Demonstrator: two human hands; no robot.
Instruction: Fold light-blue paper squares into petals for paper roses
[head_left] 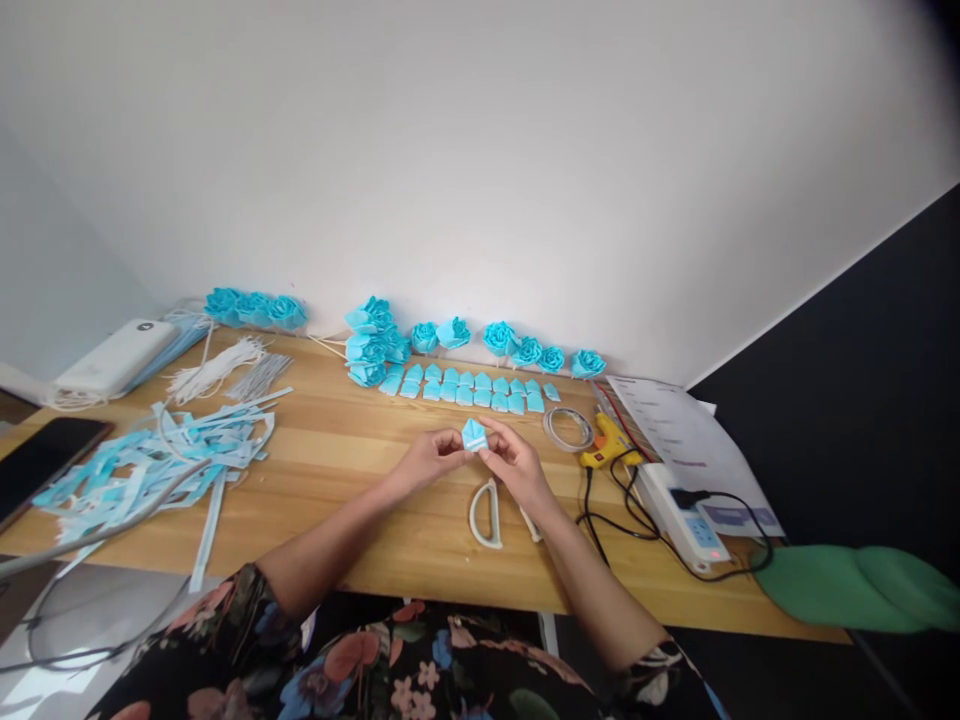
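Left hand point(431, 460) and right hand point(519, 467): fingers closed, pinching one blue piece point(473, 434) between them, frame centre, over the desk point(322, 430). Paper point(675, 425), right of frame: printed, too small to read. White device point(112, 358), left: dark mark point(145, 327), illegible. Power strip point(671, 505), lower right: blue label point(703, 532), unreadable.

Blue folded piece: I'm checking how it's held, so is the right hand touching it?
Touching: the head view shows the right hand against the right edge of the blue folded piece.
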